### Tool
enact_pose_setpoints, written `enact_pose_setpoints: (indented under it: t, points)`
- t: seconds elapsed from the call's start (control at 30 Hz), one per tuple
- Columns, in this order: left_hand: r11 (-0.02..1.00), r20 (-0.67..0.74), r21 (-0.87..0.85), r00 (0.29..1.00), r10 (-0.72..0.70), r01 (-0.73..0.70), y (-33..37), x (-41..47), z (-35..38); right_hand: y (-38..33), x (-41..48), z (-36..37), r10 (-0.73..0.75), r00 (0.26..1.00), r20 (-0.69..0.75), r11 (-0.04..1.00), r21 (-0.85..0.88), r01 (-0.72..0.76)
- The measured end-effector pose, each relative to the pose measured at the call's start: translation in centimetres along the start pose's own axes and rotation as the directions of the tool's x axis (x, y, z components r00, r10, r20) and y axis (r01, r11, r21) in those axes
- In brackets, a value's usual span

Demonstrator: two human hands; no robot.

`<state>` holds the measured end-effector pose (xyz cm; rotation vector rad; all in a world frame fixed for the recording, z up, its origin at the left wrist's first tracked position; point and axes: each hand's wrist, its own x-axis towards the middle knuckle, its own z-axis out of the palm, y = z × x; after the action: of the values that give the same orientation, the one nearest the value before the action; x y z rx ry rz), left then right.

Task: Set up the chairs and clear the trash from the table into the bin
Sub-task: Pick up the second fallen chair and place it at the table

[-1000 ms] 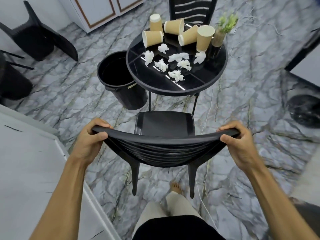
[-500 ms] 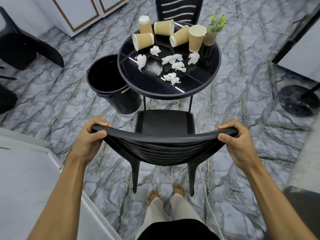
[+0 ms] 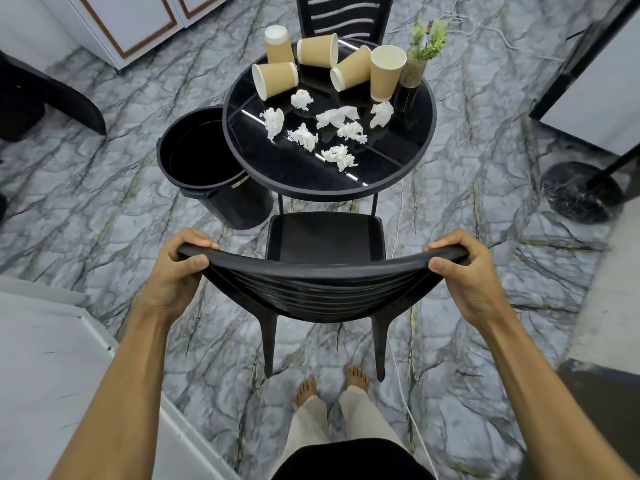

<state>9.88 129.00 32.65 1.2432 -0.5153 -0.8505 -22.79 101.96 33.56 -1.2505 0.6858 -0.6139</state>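
Observation:
A black chair (image 3: 325,242) stands upright facing the round black table (image 3: 388,168), its seat close to the table's near edge. My left hand (image 3: 173,271) grips the left end of the chair's curved backrest and my right hand (image 3: 464,271) grips the right end. On the table lie several brown paper cups (image 3: 277,79), some tipped over, and several crumpled white tissues (image 3: 339,157). A black bin (image 3: 214,174) stands open on the floor at the table's left.
A second black chair (image 3: 343,15) stands behind the table. A small potted plant (image 3: 420,53) sits on the table's far right. Another black chair (image 3: 52,98) lies at the far left. A black stand base (image 3: 578,192) is at right, white cabinets at left.
The chair, held in both hands, has come closer to the table, and I have stepped forward with it; both feet now stand behind its legs.

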Motion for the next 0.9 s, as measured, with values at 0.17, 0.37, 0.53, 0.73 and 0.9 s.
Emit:
enact_pose_setpoints:
  t: [0.17, 0.37, 0.53, 0.73, 0.9]
  points:
    - [1.0, 0.004, -0.015, 1.0, -0.003, 0.003, -0.3, 0.2, -0.8, 0.2, 0.3, 0.8, -0.005, 1.0, 0.003, 1.0, -0.02, 0.005]
    - [1.0, 0.014, -0.014, 1.0, -0.01, 0.01, -0.3, 0.6, -1.2, 0.4, 0.5, 0.9, 0.019, 1.0, 0.008, 1.0, 0.01, -0.019]
    - [0.999, 0.026, 0.01, 0.999, -0.036, 0.035, -0.5, 0.0, -1.3, 0.8, 0.0, 0.6, 0.029, 1.0, 0.012, 1.0, -0.007, -0.029]
    - [0.998, 0.036, 0.033, 0.998, -0.056, 0.055, -1.1, -1.4, -1.6, 1.3, -1.6, 0.5, 0.037, 0.998, 0.048, 0.998, 0.049, -0.04]
    - [0.999, 0.038, 0.017, 0.998, -0.044, 0.043, -1.8, -3.1, -1.8, 2.0, -3.1, 0.3, 0.047, 0.996, 0.071, 0.999, 0.021, -0.049]
